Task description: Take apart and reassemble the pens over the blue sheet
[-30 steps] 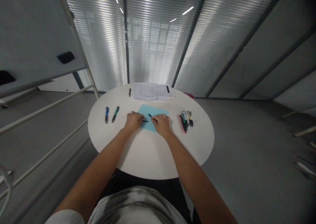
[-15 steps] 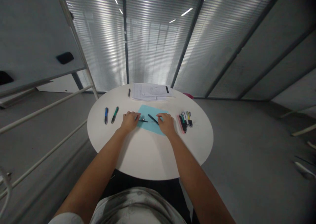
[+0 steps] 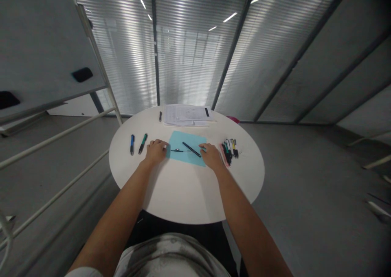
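A light blue sheet [image 3: 186,159] lies on the round white table before me. On it rest a dark pen [image 3: 191,149], set at a slant, and a small thin dark piece with a clip-like part [image 3: 177,150] to its left. My left hand [image 3: 156,151] is at the sheet's left edge, its fingers curled and thumb close to them, pinching the edge. At the right edge, my right hand [image 3: 210,154] has its thumb and forefinger close together on the border. Fine finger contact is too small to make out fully.
Left on the table [image 3: 183,199] lie a blue pen [image 3: 132,144] and a green pen [image 3: 142,143]. A dark pen [image 3: 160,116] sits beside the stacked papers [image 3: 186,115] at the back. Several pens and markers [image 3: 229,148] are grouped at right. A whiteboard frame [image 3: 110,95] stands left.
Both hands have moved apart, outward to the sheet's side edges, uncovering more of the dark pen and small piece. The sheet has turned slightly.
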{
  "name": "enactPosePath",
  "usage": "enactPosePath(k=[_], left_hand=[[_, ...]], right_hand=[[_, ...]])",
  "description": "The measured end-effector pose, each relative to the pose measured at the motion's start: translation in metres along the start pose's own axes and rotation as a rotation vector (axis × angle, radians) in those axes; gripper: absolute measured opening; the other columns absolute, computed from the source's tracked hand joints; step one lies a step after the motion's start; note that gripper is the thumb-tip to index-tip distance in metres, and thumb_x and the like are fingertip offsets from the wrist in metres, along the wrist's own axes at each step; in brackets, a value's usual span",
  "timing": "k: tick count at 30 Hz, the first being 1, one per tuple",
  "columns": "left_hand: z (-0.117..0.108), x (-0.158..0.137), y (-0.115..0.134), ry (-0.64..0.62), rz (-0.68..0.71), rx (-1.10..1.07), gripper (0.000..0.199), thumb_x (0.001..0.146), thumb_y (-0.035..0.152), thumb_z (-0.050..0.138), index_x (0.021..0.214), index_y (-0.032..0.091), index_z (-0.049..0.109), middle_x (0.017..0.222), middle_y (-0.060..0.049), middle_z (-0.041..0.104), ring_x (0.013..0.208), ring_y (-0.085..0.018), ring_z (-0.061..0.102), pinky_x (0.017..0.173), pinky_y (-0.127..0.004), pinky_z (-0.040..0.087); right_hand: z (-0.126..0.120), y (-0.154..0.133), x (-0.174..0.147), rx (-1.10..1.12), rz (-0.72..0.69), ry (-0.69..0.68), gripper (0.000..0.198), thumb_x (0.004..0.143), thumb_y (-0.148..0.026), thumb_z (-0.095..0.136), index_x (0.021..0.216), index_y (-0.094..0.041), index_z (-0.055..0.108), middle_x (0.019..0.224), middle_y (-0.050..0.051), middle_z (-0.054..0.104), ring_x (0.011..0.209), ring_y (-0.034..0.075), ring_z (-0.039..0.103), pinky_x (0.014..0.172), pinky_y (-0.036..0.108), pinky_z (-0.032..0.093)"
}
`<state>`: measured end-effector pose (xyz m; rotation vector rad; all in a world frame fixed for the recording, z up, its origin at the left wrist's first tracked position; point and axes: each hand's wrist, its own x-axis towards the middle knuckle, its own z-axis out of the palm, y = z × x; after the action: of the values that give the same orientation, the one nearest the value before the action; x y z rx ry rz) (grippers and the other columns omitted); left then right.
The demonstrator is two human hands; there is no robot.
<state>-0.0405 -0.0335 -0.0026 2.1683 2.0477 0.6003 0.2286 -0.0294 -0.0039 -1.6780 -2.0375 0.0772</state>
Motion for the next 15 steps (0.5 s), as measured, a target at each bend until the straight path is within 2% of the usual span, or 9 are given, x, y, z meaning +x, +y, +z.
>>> enactPosePath(k=[15], left_hand=[[-0.0004, -0.0009, 0.0000, 0.006, -0.010, 0.011, 0.038, 0.080, 0.022, 0.047, 0.111, 0.032, 0.065, 0.121, -0.006, 0.058, 0.110, -0.031, 0.048, 0.088, -0.046, 0.041]], right_hand=[[0.0068, 0.0029, 0.0025, 0.060, 0.023, -0.021, 0.027, 0.082, -0.016, 0.050, 0.101, -0.022, 0.069, 0.111, 0.004, 0.066, 0.106, 0.019, 0.055, 0.097, 0.032, 0.037]])
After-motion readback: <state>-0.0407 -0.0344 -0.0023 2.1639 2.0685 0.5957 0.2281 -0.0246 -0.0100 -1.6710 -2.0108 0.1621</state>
